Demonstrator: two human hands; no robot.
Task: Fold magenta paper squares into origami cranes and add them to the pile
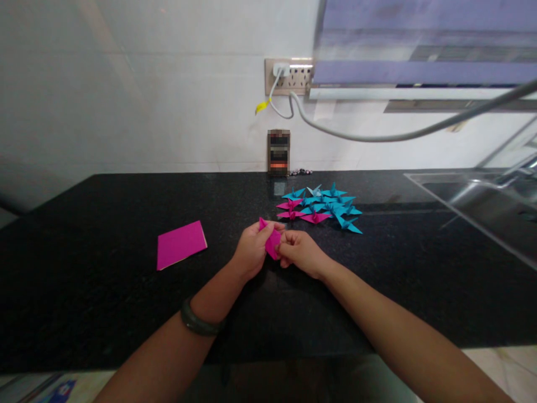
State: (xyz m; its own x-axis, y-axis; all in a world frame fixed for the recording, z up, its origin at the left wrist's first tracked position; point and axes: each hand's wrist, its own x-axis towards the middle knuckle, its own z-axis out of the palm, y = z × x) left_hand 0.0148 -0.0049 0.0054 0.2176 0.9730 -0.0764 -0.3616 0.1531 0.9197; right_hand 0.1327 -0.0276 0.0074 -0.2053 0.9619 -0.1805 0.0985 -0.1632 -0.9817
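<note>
A partly folded piece of pink origami paper [272, 242] is held just above the black counter, between my two hands. My left hand [253, 246] pinches its upper left side, thumb on top. The fingers of my right hand [298, 251] are closed on its lower right edge. Behind my hands lies a cluster of folded paper cranes, most of them blue [331, 207], with a few pink cranes [315, 217] at the front and left. To the left, a stack of square pink paper [181, 245] rests flat on the counter.
A phone [278, 152] leans upright against the white wall, a beaded strand [301, 172] beside it. A grey cable [377, 137] hangs across the right from near the wall socket [293, 78]. The sink [482, 201] is at the right end of the black counter [104, 313].
</note>
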